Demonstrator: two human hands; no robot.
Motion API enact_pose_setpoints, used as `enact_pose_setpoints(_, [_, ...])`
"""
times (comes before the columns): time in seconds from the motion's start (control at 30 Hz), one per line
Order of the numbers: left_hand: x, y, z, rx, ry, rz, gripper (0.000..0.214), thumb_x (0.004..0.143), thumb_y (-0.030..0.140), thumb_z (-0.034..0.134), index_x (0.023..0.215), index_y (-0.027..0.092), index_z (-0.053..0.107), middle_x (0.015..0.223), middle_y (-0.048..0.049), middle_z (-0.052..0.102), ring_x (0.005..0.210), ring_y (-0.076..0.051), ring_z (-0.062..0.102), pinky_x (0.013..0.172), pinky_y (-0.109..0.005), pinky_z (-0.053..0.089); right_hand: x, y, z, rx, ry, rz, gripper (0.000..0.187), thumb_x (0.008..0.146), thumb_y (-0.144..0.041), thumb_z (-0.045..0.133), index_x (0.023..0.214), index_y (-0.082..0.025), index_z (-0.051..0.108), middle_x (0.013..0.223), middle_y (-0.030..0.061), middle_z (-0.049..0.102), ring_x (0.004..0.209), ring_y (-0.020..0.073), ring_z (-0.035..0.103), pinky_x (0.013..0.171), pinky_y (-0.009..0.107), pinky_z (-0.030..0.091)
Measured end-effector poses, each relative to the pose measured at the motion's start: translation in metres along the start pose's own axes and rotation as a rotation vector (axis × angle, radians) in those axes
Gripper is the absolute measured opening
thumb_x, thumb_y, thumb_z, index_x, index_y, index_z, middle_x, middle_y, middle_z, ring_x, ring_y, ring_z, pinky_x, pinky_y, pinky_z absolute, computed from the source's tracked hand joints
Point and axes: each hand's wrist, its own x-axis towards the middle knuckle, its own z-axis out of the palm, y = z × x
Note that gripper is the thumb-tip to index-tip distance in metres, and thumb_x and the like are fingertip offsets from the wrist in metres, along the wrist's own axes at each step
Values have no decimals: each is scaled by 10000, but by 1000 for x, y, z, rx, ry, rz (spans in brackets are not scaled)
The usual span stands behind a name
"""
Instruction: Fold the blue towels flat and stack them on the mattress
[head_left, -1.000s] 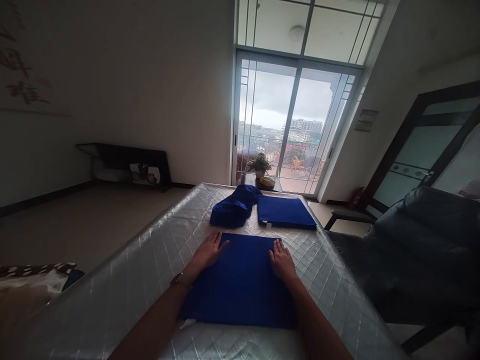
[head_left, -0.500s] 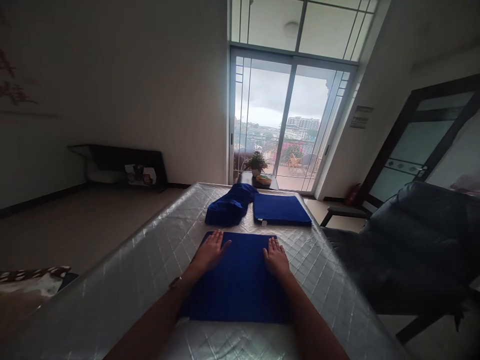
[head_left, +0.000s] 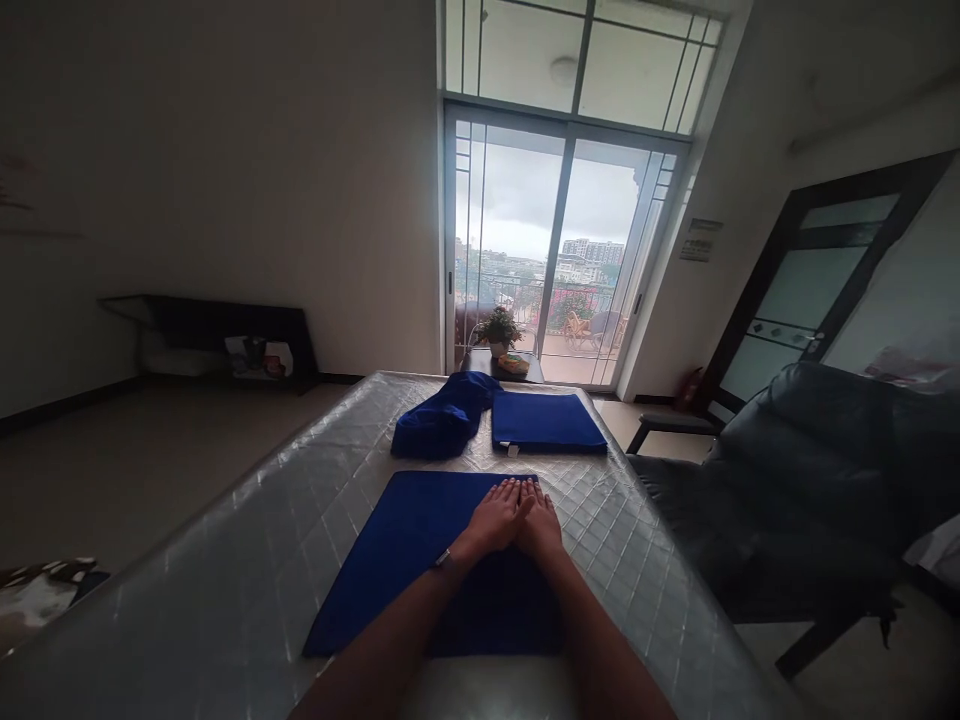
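A flat, folded blue cloth (head_left: 382,570) lies in front of me on a quilted silver-grey mattress (head_left: 247,570). My left hand (head_left: 496,516) rests palm down near the cloth's far right corner, fingers stretched out. Right beside it, my right hand (head_left: 541,520) lies flat on the same corner, the two hands touching at the thumbs. Beyond the cloth sit a crumpled blue cloth (head_left: 435,420) on the left and a neatly folded blue cloth (head_left: 551,422) on the right, which shows a small white tag (head_left: 512,451).
A dark leather armchair (head_left: 795,490) stands along the mattress's right side. Past the far end is a small table with a potted plant (head_left: 499,330), before a sliding glass door (head_left: 510,230). A black stand (head_left: 225,335) is by the left wall.
My left hand has slid right across the cloth from its left edge to meet my right hand. The cloth's near left corner now reaches further left. The view has shifted slightly.
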Motion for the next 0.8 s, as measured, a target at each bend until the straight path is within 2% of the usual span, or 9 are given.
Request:
enact_pose_setpoints(0.13, [-12, -26, -5, 33, 8, -57, 857, 913, 655, 51, 1503, 90, 310, 1577, -143, 268, 1482, -257, 193, 1224, -439, 177, 1, -4, -1, 38, 37, 42, 600, 979, -323, 207, 1519, -63, 243, 1593, 106, 190, 1473, 201, 139, 1181, 364, 113])
enact_pose_setpoints(0.37, [-33, -63, -19, 96, 9, -139, 833, 930, 641, 60, 1507, 84, 286, 1591, -130, 242, 1486, -246, 181, 1220, -431, 154, 1, -6, -2, 72, 40, 70, 623, 983, -380, 195, 1519, -67, 243, 1593, 85, 194, 1475, 187, 127, 1180, 351, 82])
enact_pose_setpoints(0.8, [-65, -105, -44, 151, -7, -226, 849, 926, 672, 114, 1507, 74, 272, 1593, -131, 221, 1486, -243, 179, 1218, -423, 147, 2, -5, -1, 63, 34, 70, 623, 981, -374, 180, 1519, -64, 235, 1593, 88, 187, 1475, 186, 123, 1177, 358, 87])
